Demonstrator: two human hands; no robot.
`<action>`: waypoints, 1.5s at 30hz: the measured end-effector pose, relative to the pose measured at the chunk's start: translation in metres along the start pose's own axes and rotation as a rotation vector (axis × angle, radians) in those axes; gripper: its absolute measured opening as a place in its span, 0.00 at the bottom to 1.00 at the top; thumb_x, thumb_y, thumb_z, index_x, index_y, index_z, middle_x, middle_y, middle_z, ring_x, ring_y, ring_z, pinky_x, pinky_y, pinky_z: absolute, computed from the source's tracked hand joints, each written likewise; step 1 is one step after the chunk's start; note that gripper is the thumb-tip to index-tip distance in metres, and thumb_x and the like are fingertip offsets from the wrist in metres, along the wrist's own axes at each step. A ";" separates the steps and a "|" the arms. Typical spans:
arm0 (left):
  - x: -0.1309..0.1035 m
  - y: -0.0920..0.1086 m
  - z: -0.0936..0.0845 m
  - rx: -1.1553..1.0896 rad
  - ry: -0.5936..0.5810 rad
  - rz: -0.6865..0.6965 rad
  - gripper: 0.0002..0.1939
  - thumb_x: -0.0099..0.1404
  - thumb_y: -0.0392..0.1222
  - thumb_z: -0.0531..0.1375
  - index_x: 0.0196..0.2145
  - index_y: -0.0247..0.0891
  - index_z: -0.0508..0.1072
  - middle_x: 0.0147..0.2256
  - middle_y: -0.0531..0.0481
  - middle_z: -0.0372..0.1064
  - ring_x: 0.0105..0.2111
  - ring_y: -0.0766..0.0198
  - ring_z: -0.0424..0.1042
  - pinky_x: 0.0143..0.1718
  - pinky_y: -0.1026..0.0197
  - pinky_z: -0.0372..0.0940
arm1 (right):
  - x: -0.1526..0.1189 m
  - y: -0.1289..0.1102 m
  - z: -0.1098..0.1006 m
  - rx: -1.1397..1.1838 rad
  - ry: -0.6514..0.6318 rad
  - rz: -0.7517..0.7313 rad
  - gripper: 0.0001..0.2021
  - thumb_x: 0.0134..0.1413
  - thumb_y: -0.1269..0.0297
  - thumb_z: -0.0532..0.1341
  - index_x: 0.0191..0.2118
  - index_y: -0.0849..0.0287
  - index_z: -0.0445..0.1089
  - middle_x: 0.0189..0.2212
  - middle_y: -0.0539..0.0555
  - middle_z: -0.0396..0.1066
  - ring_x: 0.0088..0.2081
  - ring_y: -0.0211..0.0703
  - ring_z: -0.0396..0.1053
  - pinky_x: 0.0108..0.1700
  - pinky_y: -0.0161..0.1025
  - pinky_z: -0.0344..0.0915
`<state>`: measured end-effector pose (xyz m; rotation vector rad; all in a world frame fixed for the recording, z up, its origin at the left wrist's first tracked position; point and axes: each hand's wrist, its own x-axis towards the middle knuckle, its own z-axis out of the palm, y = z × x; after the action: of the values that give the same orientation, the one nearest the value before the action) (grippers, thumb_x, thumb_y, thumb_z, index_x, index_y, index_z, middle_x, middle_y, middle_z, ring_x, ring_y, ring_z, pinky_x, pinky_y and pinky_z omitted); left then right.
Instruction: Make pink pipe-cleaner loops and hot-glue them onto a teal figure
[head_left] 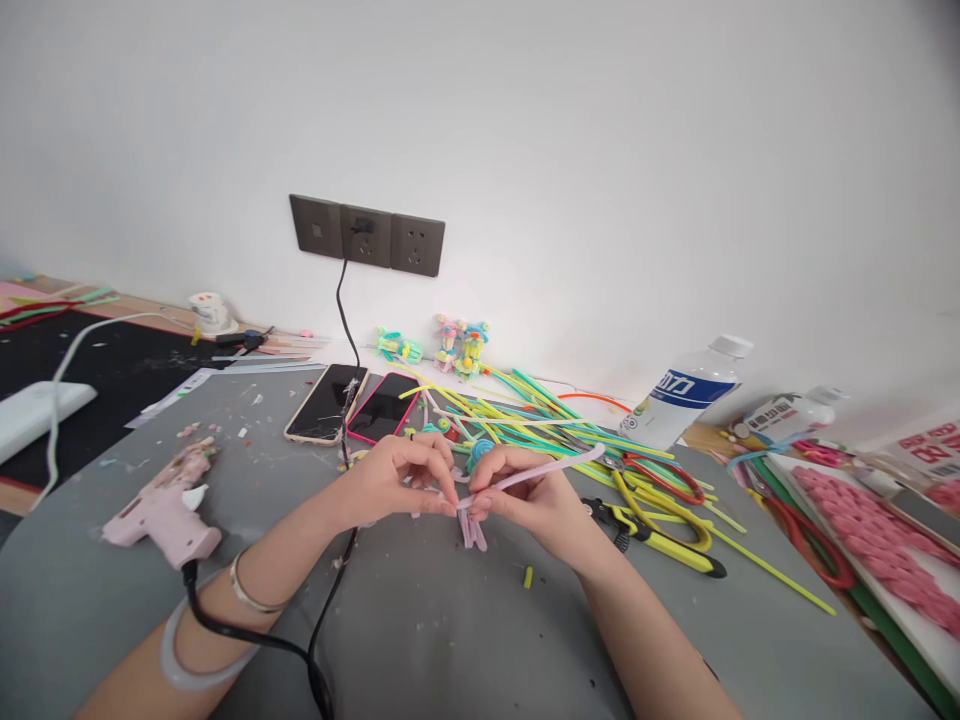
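Both hands (405,485) (517,497) pinching lilac stem (551,467)

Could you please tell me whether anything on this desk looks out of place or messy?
The black cord crosses the gold-edged phone, pale residue clinging to it there: an awkward place. The pink glue gun looks messy, its front end lumpy.

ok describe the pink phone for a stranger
Find the dark rectangular socket panel on the white wall. Below it, two black-screened phones lie on the grey table; take the right one, whose case edge is bright pink, not pale gold like its neighbour's.
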<state>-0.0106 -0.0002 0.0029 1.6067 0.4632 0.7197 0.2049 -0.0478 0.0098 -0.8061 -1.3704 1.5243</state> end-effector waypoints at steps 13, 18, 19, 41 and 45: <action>0.000 0.004 0.002 0.172 -0.121 -0.014 0.11 0.61 0.47 0.68 0.30 0.37 0.80 0.29 0.51 0.61 0.31 0.65 0.60 0.31 0.64 0.57 | -0.001 0.002 0.004 0.046 -0.078 0.037 0.10 0.51 0.61 0.72 0.34 0.59 0.74 0.26 0.50 0.75 0.26 0.39 0.75 0.29 0.35 0.72; 0.000 0.004 0.003 0.186 -0.164 -0.046 0.12 0.61 0.49 0.68 0.30 0.36 0.79 0.30 0.52 0.63 0.29 0.67 0.60 0.30 0.65 0.56 | -0.001 0.002 0.004 0.059 -0.107 0.054 0.10 0.51 0.62 0.72 0.35 0.60 0.73 0.27 0.51 0.76 0.27 0.39 0.75 0.29 0.35 0.72; 0.000 0.004 0.003 0.155 -0.154 -0.057 0.12 0.61 0.49 0.68 0.30 0.36 0.79 0.30 0.52 0.63 0.29 0.67 0.60 0.30 0.65 0.56 | 0.000 0.002 0.004 0.052 -0.096 0.051 0.10 0.51 0.61 0.72 0.34 0.60 0.73 0.26 0.50 0.75 0.26 0.39 0.75 0.29 0.35 0.72; -0.001 -0.001 0.007 -0.044 -0.269 -0.250 0.13 0.60 0.49 0.68 0.31 0.35 0.79 0.26 0.52 0.70 0.25 0.69 0.62 0.27 0.66 0.56 | -0.004 -0.001 0.002 -0.158 -0.190 0.007 0.08 0.51 0.62 0.72 0.37 0.56 0.78 0.32 0.52 0.75 0.33 0.41 0.72 0.38 0.39 0.69; 0.000 0.001 0.009 -0.048 -0.258 -0.274 0.14 0.58 0.50 0.69 0.28 0.35 0.79 0.23 0.55 0.67 0.22 0.71 0.57 0.24 0.66 0.52 | -0.004 -0.003 0.004 -0.172 -0.188 -0.030 0.07 0.51 0.60 0.72 0.31 0.57 0.79 0.28 0.51 0.73 0.30 0.40 0.69 0.36 0.38 0.68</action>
<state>-0.0045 -0.0067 0.0035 1.5274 0.4610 0.3101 0.2033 -0.0528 0.0132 -0.7578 -1.6621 1.5039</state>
